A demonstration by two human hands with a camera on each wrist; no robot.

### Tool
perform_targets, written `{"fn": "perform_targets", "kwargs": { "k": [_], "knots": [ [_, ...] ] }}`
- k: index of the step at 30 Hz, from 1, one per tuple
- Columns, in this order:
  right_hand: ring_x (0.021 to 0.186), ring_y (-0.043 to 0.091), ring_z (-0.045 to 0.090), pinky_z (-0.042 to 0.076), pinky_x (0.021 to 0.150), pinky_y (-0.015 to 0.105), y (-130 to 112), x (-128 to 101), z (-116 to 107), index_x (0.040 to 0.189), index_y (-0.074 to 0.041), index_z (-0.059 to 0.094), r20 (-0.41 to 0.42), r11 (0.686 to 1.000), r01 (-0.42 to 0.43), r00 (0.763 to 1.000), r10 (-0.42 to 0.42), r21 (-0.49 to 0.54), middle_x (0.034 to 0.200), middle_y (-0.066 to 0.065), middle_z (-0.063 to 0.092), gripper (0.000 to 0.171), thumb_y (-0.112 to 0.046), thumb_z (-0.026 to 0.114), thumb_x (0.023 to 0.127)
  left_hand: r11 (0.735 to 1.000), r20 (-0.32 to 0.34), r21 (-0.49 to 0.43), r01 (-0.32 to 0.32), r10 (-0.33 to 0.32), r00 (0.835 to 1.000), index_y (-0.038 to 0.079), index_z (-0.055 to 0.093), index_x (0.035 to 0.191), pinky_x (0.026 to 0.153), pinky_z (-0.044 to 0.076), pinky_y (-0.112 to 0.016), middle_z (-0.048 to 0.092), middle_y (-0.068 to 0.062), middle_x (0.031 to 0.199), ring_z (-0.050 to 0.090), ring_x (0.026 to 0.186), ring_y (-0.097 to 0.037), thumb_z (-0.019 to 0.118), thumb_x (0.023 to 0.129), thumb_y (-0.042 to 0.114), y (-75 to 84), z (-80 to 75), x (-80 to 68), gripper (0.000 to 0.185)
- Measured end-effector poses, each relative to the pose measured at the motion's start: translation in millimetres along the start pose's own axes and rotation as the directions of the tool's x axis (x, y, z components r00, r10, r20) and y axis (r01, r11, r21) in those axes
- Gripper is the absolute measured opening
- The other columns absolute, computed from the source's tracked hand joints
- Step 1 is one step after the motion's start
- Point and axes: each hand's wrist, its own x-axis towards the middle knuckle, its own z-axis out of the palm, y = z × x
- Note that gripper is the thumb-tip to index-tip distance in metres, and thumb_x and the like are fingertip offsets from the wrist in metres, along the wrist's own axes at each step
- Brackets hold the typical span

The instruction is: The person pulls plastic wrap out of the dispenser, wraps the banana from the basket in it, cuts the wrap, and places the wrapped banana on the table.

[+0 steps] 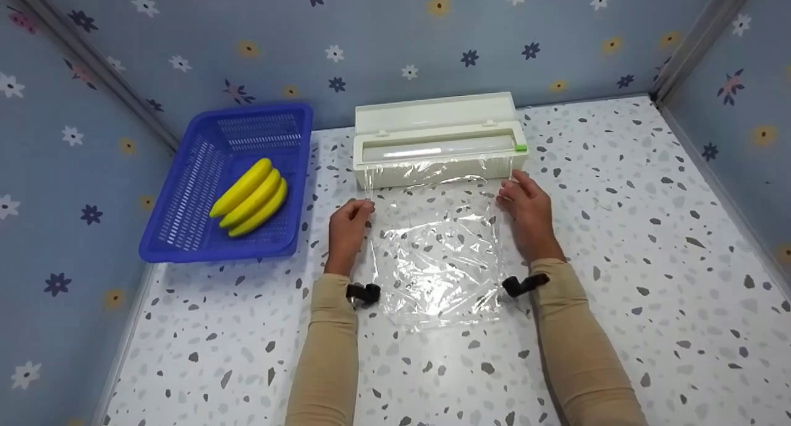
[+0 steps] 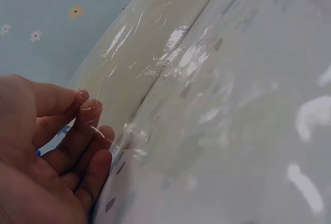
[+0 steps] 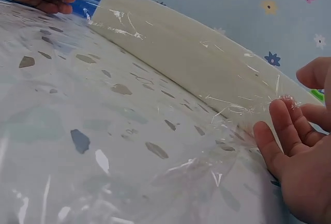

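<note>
A sheet of clear plastic wrap [image 1: 435, 259] stretches out of a white dispenser box [image 1: 405, 177] and lies over the speckled table toward me. At the sheet's left edge, my left hand [image 1: 347, 235] pinches the film between thumb and fingertips; creases gather there in the left wrist view [image 2: 67, 151]. My right hand [image 1: 531, 219] is by the right edge, close in front of the box. Its fingertips [image 3: 282, 111] touch bunched film while the thumb stands apart from them. Inside the box, the wrap roll [image 1: 445, 149] shows under the raised lid [image 1: 435, 114].
Left of the box stands a blue plastic basket [image 1: 147, 248] holding a bunch of yellow bananas [image 1: 250, 197]. A green slider [image 1: 521, 148] sits at the box's right end. Flower-patterned walls [image 1: 395, 42] close in the back and both sides of the speckled table [image 1: 642, 228].
</note>
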Motion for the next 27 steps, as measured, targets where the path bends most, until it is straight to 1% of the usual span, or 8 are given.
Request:
{"fn": "perform_targets", "kwargs": {
  "k": [2, 5, 8, 11, 15, 19, 23, 27],
  "knots": [
    [0.117, 0.037, 0.054, 0.046, 0.103, 0.038, 0, 2, 1, 0.147, -0.002, 0.045, 0.000, 1.000, -0.008, 1.000, 0.008, -0.022, 0.129, 0.028, 0.047, 0.057, -0.016, 0.068, 0.097, 0.999, 0.004, -0.031, -0.009, 0.009, 1.000, 0.004, 0.074, 0.106, 0.081, 0.050, -0.032, 0.071, -0.006, 0.107, 0.063, 0.095, -0.021, 0.064, 0.100, 0.023, -1.9, -1.4, 2.6, 0.022],
    [0.115, 0.036, 0.053, 0.046, 0.104, 0.038, 2, 4, 4, 0.142, 0.000, 0.050, 0.007, 1.000, -0.024, 1.000, 0.024, -0.018, 0.126, 0.028, 0.046, 0.051, -0.015, 0.067, 0.097, 0.988, 0.018, -0.148, -0.032, 0.035, 0.999, -0.003, 0.070, 0.104, 0.096, 0.047, -0.034, 0.068, -0.011, 0.121, 0.061, 0.113, -0.022, 0.062, 0.100, 0.016, -4.3, -4.3, 5.7, 0.021],
    [0.115, 0.036, 0.053, 0.046, 0.104, 0.040, 3, 5, 7, 0.135, 0.003, 0.056, 0.004, 0.999, -0.031, 1.000, 0.031, -0.026, 0.128, 0.028, 0.046, 0.041, -0.012, 0.066, 0.098, 0.959, 0.062, -0.280, -0.045, 0.065, 0.996, -0.012, 0.063, 0.101, 0.109, 0.037, -0.034, 0.062, -0.014, 0.135, 0.052, 0.130, -0.022, 0.058, 0.100, 0.009, -5.0, -6.6, 8.1, 0.021],
    [0.116, 0.038, 0.054, 0.046, 0.103, 0.041, 2, 5, 7, 0.132, 0.004, 0.056, 0.001, 0.999, -0.006, 1.000, 0.006, -0.054, 0.130, 0.028, 0.048, 0.037, -0.010, 0.064, 0.098, 0.932, 0.126, -0.359, -0.050, 0.101, 0.987, -0.017, 0.056, 0.100, 0.114, 0.032, -0.035, 0.054, -0.011, 0.145, 0.044, 0.138, -0.023, 0.054, 0.102, 0.007, -3.5, -6.3, 10.9, 0.025],
    [0.124, 0.037, 0.051, 0.044, 0.106, 0.040, -1, 4, 6, 0.134, 0.001, 0.056, 0.008, 0.998, 0.032, 0.999, -0.031, -0.063, 0.142, 0.015, 0.049, 0.037, -0.011, 0.063, 0.099, 0.914, 0.197, -0.402, -0.062, 0.152, 0.969, -0.015, 0.053, 0.096, 0.115, 0.030, -0.037, 0.046, -0.008, 0.152, 0.034, 0.145, -0.021, 0.049, 0.104, 0.007, -0.9, -2.9, 16.0, 0.024],
    [0.132, 0.033, 0.047, 0.043, 0.107, 0.036, -1, 0, 3, 0.134, 0.003, 0.054, 0.019, 0.995, 0.044, 0.999, -0.042, -0.087, 0.150, -0.001, 0.047, 0.036, -0.014, 0.059, 0.102, 0.911, 0.237, -0.410, -0.050, 0.159, 0.958, -0.011, 0.052, 0.093, 0.117, 0.025, -0.035, 0.042, -0.008, 0.155, 0.025, 0.149, -0.020, 0.044, 0.105, 0.005, -0.8, -1.0, 17.0, 0.021],
    [0.133, 0.034, 0.045, 0.041, 0.109, 0.038, -1, -4, 2, 0.131, 0.009, 0.052, 0.027, 0.998, 0.043, 0.999, -0.042, -0.040, 0.151, -0.003, 0.046, 0.034, -0.011, 0.054, 0.104, 0.919, 0.242, -0.390, -0.055, 0.160, 0.957, -0.011, 0.051, 0.091, 0.120, 0.015, -0.030, 0.036, -0.008, 0.158, 0.018, 0.151, -0.019, 0.042, 0.105, 0.003, -1.0, -0.9, 14.2, 0.022],
    [0.131, 0.034, 0.046, 0.038, 0.111, 0.042, 1, -5, 2, 0.122, 0.009, 0.054, 0.032, 0.998, 0.048, 0.998, -0.049, 0.028, 0.153, 0.001, 0.044, 0.024, -0.006, 0.050, 0.104, 0.920, 0.234, -0.385, -0.078, 0.179, 0.956, -0.004, 0.053, 0.086, 0.121, 0.010, -0.029, 0.033, -0.009, 0.159, 0.013, 0.152, -0.018, 0.043, 0.104, 0.003, -1.2, -1.3, 11.8, 0.021]
  ]
}}
